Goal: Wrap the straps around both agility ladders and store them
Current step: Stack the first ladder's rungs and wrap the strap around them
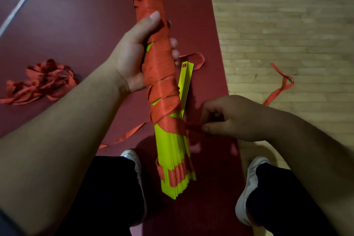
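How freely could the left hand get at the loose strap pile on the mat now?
Probably not yet: the left hand grips the wrapped ladder bundle, so it is busy. Otherwise nothing lies between it and the strap pile on the mat.

A sports hall: pale wooden strip floor (287,15) beside a maroon court zone (76,25) (white lines (17,5) painted across it).

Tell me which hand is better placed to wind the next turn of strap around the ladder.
The right hand: it pinches the red strap beside the bare yellow rungs. The left hand grips the wrapped ladder higher up.
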